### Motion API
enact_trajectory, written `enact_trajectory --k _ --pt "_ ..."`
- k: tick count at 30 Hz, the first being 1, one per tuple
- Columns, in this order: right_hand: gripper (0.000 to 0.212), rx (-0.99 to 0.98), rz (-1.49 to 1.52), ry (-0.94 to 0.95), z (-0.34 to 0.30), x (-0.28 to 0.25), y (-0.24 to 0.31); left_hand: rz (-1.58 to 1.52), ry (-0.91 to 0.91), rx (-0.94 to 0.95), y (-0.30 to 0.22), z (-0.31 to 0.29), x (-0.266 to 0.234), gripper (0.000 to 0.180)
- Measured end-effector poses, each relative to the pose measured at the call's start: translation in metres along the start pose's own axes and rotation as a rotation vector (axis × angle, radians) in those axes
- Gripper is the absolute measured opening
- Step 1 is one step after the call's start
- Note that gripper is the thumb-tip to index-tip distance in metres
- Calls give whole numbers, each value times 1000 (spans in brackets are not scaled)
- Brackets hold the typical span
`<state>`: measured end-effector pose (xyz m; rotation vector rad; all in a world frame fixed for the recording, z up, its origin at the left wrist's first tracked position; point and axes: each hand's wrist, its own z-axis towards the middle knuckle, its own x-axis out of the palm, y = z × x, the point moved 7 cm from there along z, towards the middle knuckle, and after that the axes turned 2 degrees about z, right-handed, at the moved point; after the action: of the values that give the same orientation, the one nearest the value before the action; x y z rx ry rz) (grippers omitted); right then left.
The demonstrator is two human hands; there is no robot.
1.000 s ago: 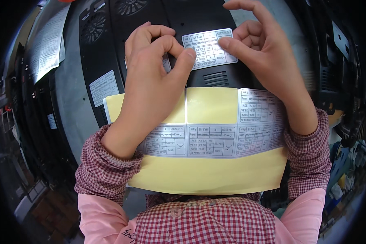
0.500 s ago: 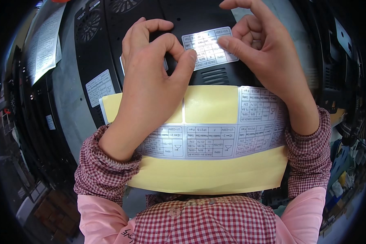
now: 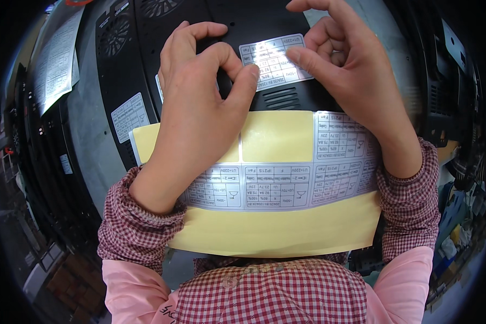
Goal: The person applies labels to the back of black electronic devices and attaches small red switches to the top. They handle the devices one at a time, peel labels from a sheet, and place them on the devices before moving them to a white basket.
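A silver printed label [image 3: 278,63] lies over a black metal panel [image 3: 264,19], its face catching a bright glare. At its left edge, the thumb and bent forefinger of my left hand [image 3: 194,97] come together. On the opposite edge rests the thumb of my right hand [image 3: 356,73], with the other fingers curled behind it. Whether the label's underside touches the panel throughout, I cannot tell. Below my wrists spreads a label sheet [image 3: 278,232] with yellow backing; several silver labels remain on it, and bare yellow patches show in its top row. My left forearm hides part of it.
Another black panel with a round fan grille [image 3: 116,38] lies at the left, bearing a silver label [image 3: 129,120]. Farther left, printed label sheets [image 3: 65,59] lie beside the grey surface [image 3: 86,135]. More black vented panels [image 3: 443,92] stand at the right.
Both hands keep their hold on the label's edges. The whole view has shifted very slightly; nothing else visibly differs.
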<state>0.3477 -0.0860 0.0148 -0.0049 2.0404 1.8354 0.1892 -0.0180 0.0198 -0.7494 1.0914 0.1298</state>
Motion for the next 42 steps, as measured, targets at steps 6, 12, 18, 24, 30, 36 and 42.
enact_trajectory --k 6,12,18,24,30,36,42 --pt "42 -111 -160 -49 -5 3 14 -19 -4 5 0 0 0 21" --pt "42 0 -37 9 0 -1 7 -10 -1 7 0 0 0 21" --pt "42 -75 -149 -27 -4 2 13 -6 -2 7 -1 0 1 21" --pt "42 -79 -159 -19 -4 2 13 10 -4 11 -1 0 0 21" --pt "42 -97 -192 -31 -5 3 15 5 1 4 -2 1 1 21" --pt "43 -64 -145 5 -2 1 16 11 -8 11 -3 2 0 21" --pt "43 -170 -233 -22 -3 4 13 68 -22 12 -4 1 3 23"
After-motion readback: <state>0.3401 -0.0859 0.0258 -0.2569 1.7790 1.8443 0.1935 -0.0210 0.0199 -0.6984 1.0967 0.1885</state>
